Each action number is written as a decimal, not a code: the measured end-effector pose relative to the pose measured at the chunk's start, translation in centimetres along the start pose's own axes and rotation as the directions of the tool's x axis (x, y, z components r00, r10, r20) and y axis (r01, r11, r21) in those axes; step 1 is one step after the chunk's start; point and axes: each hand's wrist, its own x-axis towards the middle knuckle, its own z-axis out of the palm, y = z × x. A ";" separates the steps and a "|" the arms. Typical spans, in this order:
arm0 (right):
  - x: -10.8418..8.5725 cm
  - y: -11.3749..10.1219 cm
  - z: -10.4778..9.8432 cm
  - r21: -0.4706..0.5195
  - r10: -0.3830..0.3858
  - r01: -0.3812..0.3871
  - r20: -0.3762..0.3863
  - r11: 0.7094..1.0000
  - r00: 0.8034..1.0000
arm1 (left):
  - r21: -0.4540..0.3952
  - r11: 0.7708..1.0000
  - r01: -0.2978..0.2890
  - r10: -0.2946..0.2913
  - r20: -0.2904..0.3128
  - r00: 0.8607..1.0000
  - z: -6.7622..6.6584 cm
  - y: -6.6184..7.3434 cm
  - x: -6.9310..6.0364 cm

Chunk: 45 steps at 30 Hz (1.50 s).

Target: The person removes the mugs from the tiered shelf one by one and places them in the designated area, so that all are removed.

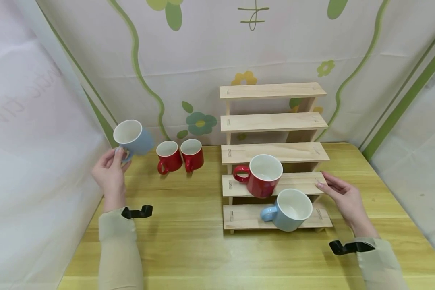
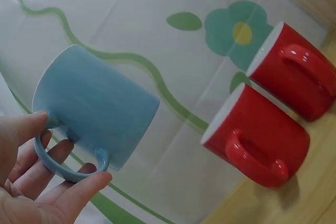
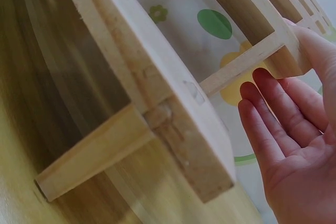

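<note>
A light-blue mug [image 1: 135, 139] tilts in the air at the left, its white inside facing up. My left hand [image 1: 110, 173] holds it by the handle [image 2: 68, 171], fingers passing through the loop. My right hand [image 1: 342, 197] grips the right end of the second step of a wooden stepped shelf [image 1: 275, 153], thumb on top and other fingers at the side and below. On that step stands a red mug [image 1: 262, 181], handle to the left. Another light-blue mug [image 1: 290, 213] sits on the lowest step, its handle also leftward.
Two red mugs [image 1: 169, 157] [image 1: 192, 155] stand side by side on the wooden table [image 1: 181, 241], left of the shelf, near the back. A white cloth [image 1: 203, 48] printed with flowers and vines hangs behind, and more white cloth lines both sides.
</note>
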 end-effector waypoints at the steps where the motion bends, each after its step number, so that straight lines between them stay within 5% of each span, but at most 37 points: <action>1: 0.0 0.0 0.0 -0.002 0.000 0.000 0.000 1.000 1.000 | 0.008 1.000 0.004 -0.004 -0.007 1.000 -0.2 -0.3 0.1; 13: -0.1 0.1 0.0 0.017 0.004 -0.004 -0.001 1.000 1.000 | 0.091 0.994 0.052 -0.042 -0.105 0.994 -2.2 -3.7 1.5; 23: 0.0 0.2 -0.2 0.004 0.013 -0.013 -0.001 1.000 1.000 | 0.176 0.983 0.050 -0.028 -0.121 0.992 -3.1 -6.6 2.0; 33: 0.2 0.4 -0.2 -0.037 0.009 -0.009 -0.005 0.999 1.000 | 0.156 0.984 0.083 -0.064 -0.121 0.991 -3.7 -8.7 2.3; 40: 0.1 0.3 0.0 0.007 -0.001 0.001 -0.001 1.000 1.000 | 0.059 0.988 0.140 -0.131 -0.128 0.983 -4.0 -9.9 2.6; 45: 0.0 0.2 0.0 0.005 -0.006 0.006 -0.005 1.000 1.000 | 0.092 0.987 0.130 -0.117 -0.138 0.983 -4.0 -10.3 2.7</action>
